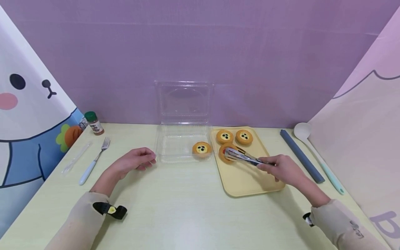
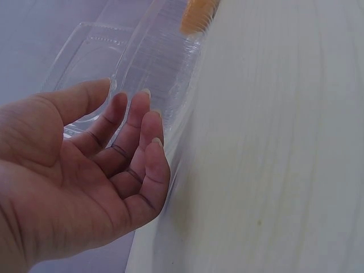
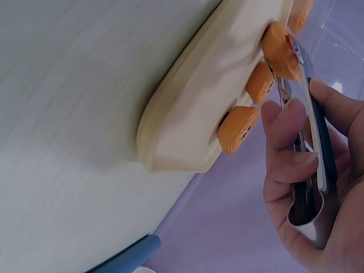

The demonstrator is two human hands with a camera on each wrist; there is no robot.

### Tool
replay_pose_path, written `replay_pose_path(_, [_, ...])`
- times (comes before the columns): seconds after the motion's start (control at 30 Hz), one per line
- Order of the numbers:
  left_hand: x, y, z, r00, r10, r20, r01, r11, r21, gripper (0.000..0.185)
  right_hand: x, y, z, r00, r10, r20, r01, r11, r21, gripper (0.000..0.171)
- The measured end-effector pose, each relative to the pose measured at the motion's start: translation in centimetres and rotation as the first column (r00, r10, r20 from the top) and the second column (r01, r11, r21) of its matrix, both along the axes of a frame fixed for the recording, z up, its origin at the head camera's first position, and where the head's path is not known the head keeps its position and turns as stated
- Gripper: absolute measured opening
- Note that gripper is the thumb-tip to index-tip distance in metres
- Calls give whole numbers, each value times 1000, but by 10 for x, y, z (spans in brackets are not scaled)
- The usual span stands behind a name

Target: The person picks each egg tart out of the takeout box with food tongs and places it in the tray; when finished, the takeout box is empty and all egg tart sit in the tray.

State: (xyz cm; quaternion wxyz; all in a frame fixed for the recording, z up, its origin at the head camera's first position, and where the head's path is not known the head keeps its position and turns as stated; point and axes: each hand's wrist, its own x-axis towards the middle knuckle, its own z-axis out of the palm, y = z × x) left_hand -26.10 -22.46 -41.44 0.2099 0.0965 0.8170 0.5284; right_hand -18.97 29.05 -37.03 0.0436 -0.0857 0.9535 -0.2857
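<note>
My right hand point(image 1: 282, 169) grips a pair of metal tongs point(image 1: 247, 158) above the yellow tray point(image 1: 243, 184). The tongs' ends are around a round tart point(image 1: 222, 152), which shows a bit of red; in the right wrist view the tart point(image 3: 280, 51) sits between the tong ends. Two tarts, a left one point(image 1: 224, 136) and a right one point(image 1: 244, 137), lie behind it on the tray. My left hand point(image 1: 134, 160), fingers loosely curled and holding nothing, is beside the left edge of a clear plastic box point(image 1: 175, 142) with its lid raised. Another tart point(image 1: 201, 148) sits in the box's right front corner.
To the left are a green-capped bottle point(image 1: 94, 123), a fork point(image 1: 95, 161) and a clear plastic utensil point(image 1: 76, 158). Right of the tray lie a dark blue stick point(image 1: 301, 156) and a white spoon point(image 1: 303, 132) with a mint handle. A purple backdrop point(image 1: 187, 52) stands behind.
</note>
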Motion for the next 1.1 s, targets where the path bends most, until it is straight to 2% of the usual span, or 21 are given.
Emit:
replay_pose_path(0.37, [0, 1, -1, 1000, 3, -3, -3, 1000, 1, 41, 0, 0, 2, 1000, 26, -12, -26, 1000, -7, 45])
replay_pose_path(0.67, [1, 1, 1, 1000, 8, 2, -8, 1000, -2, 40, 1, 3, 3, 999, 36, 34, -34, 998, -57, 43])
replay_pose_path(1.1, [0, 1, 0, 1000, -2, -6, 2, 1000, -7, 40, -1, 6, 3, 997, 21, 80, -18, 999, -46, 49])
